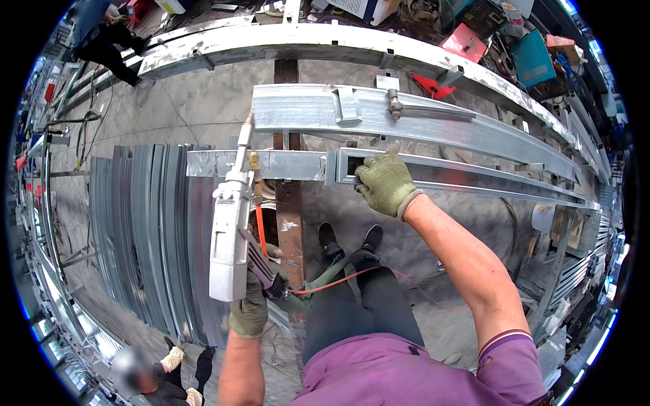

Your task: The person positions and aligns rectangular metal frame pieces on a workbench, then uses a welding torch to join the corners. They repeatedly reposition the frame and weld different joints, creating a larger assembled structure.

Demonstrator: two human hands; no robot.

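My gloved left hand (249, 310) is closed round the handle of a white welding gun (229, 243). The gun points away from me, with a slim nozzle, a brass fitting and an orange hose (261, 230) alongside. Its tip reaches the near left corner of a wide galvanized beam (298, 111). My gloved right hand (387, 183) is closed over the open left end of a long metal channel frame (474, 177). Left of that end, a flat galvanized strip (288, 164) lies in line with the frame and passes behind the gun.
A hammer (395, 105) and a short bracket (347, 105) lie on the wide beam. Stacked metal profiles (145, 237) fill the left side. A rusty support bar (290, 230) runs under the work. One person (139, 372) is at lower left, another (101, 40) at upper left.
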